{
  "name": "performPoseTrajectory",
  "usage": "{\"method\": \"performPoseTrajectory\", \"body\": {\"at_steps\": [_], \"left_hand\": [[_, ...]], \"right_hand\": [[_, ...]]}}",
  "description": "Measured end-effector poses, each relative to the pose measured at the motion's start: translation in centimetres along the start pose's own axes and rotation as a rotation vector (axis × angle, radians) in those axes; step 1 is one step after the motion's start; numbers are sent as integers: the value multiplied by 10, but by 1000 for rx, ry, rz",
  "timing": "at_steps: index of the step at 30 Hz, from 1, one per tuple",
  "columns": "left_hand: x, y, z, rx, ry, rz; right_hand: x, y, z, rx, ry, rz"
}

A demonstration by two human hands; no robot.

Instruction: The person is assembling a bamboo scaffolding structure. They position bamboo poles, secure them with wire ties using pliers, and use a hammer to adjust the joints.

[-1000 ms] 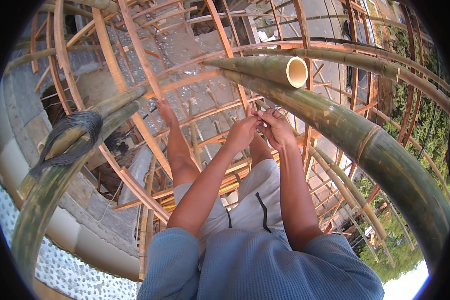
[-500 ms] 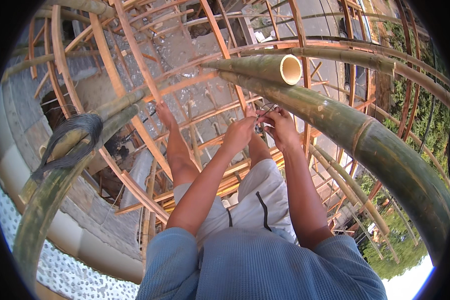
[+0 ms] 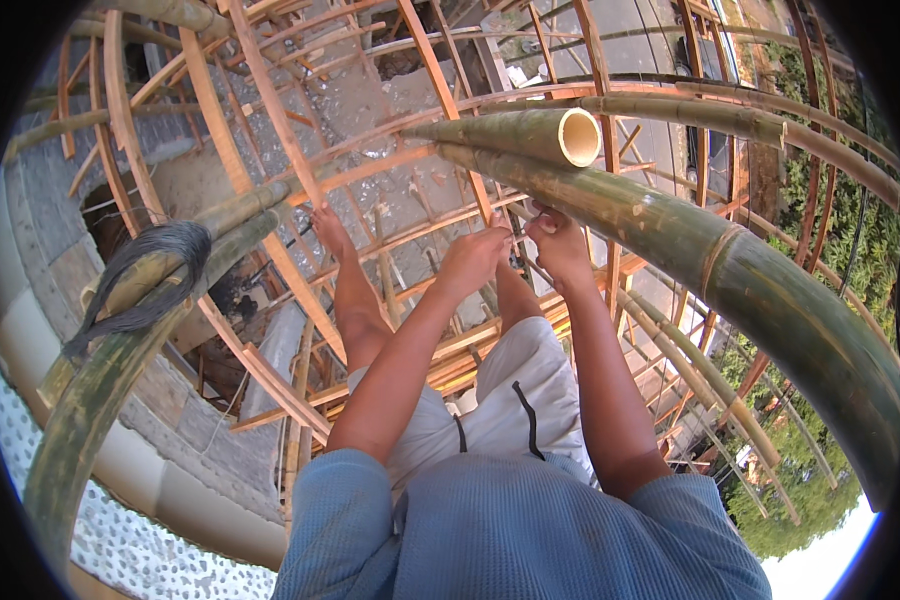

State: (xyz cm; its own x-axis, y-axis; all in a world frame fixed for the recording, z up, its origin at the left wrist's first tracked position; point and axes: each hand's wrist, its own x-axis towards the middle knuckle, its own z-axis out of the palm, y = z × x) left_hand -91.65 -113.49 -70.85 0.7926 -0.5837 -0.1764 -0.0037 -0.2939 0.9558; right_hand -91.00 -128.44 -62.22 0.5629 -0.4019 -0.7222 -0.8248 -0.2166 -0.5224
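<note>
My left hand [image 3: 473, 258] and my right hand [image 3: 560, 248] are close together in front of me, above the wooden framing. Both have their fingers pinched. What they hold is thin, a dark strand like cord or wire, and mostly hidden by the fingers. Just beyond the right hand runs a thick green bamboo pole [image 3: 660, 225], slanting down to the right. A cut bamboo pole [image 3: 510, 132] with a pale hollow end lies against it. At the left, a bundle of dark strands [image 3: 155, 275] hangs over paired bamboo poles [image 3: 100, 410].
My bare feet [image 3: 330, 225] rest high up on a lattice of wooden beams [image 3: 215, 120], with grey ground far below. More bamboo poles [image 3: 715, 118] cross at the upper right. A curved wall ledge [image 3: 185, 500] borders the left; foliage [image 3: 820, 250] stands at the right.
My hands have drawn slightly apart, the left shifting a little left and the right staying near the thick pole. The dark strand seen between them before is now hardly visible.
</note>
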Motion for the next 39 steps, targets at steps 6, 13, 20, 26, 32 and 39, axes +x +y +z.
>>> {"method": "performPoseTrajectory", "body": {"at_steps": [6,13,20,26,32,39], "left_hand": [[0,-10,8,-48,4,-3],[29,1,-64,-33,-243,-6],[-37,45,46,-595,-12,-386],[-42,43,47,-446,89,-416],[-42,37,59,-246,131,-322],[-32,20,31,-94,53,-136]], "right_hand": [[2,14,-26,-304,-28,-179],[10,13,-69,-10,-222,-217],[34,99,36,1523,-697,32],[16,75,16,801,11,6],[-1,46,18,23,273,-172],[24,45,29,600,71,80]]}}
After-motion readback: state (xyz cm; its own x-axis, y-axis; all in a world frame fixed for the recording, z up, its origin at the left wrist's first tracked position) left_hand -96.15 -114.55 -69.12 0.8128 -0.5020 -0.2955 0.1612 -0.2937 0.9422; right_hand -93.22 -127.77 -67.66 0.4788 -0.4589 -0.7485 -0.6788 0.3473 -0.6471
